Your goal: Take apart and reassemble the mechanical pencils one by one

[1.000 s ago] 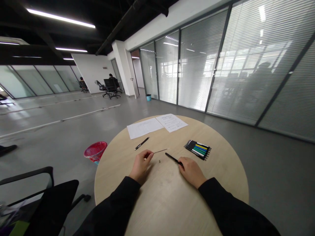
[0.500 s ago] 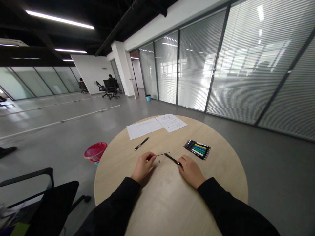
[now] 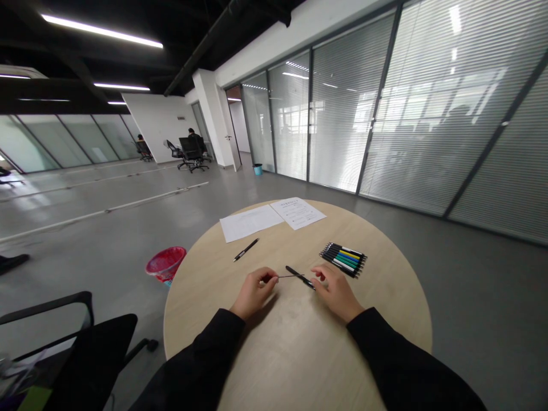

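My left hand (image 3: pixel 254 292) is shut on a thin metal rod (image 3: pixel 289 276), pinching one end between thumb and fingertips. The rod's far end reaches toward a black pen barrel (image 3: pixel 300 277) lying on the round wooden table (image 3: pixel 291 348). My right hand (image 3: pixel 336 292) sits just to the right of the barrel, fingers loosely apart and holding nothing. Its near end lies close to the heel of that hand. A black pen (image 3: pixel 246 249) lies farther out on the table.
A bundle of colourful pens (image 3: pixel 342 260) and two paper sheets (image 3: pixel 249 222) lie on the table. A red wastebasket (image 3: pixel 165 265) and a black office chair (image 3: pixel 89 348) stand to the left. Seated people (image 3: pixel 192 142) are far off.
My left hand has moved right with the rod. My right hand has let go of the black barrel and lifted slightly to the right. The barrel stays on the table.
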